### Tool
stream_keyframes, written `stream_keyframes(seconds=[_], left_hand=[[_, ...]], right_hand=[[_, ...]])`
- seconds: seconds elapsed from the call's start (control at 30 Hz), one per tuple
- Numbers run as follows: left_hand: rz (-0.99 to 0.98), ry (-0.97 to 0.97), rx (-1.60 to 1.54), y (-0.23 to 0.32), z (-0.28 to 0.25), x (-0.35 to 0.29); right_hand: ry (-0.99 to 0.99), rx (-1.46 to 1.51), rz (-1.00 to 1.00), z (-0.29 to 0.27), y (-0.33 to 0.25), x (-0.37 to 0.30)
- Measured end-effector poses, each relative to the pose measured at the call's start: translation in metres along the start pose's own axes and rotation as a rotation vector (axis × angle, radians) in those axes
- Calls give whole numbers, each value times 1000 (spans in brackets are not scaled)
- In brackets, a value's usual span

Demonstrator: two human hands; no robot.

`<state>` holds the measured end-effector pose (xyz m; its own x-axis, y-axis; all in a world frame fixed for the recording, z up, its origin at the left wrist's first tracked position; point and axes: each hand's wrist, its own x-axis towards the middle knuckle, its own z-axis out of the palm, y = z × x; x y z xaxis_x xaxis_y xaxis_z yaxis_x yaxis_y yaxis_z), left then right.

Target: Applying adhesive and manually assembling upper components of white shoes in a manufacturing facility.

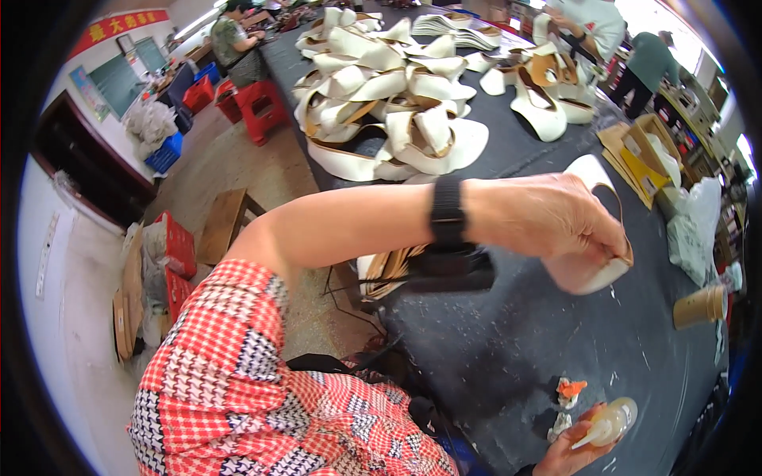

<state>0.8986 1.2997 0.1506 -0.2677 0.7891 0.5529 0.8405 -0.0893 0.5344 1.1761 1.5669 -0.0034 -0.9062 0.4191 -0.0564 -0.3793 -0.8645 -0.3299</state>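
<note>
My left hand, with a black band on the wrist, reaches across the dark table and grips a white shoe upper piece with a tan lining, pinching its edge. Low at the table's near edge, my right hand holds a small translucent squeeze bottle with a pointed nozzle, tilted to the left. A small orange-topped white object stands just above that hand. Under my left forearm lies a stack of tan and white pieces.
A big heap of white and tan shoe uppers covers the far table. A paper cup lies at the right, near cardboard boxes. Other people work at the far end. Red stools and crates stand on the floor at left.
</note>
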Motion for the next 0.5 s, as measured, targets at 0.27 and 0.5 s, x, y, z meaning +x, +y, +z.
stream_keyframes(seconds=[0.27, 0.5], left_hand=[[-234, -230, 417, -126, -11, -91], [-522, -220, 369, -4, -75, -189]], right_hand=[[-88, 34, 58, -3, 14, -1], [-17, -10, -1, 6, 21, 0]])
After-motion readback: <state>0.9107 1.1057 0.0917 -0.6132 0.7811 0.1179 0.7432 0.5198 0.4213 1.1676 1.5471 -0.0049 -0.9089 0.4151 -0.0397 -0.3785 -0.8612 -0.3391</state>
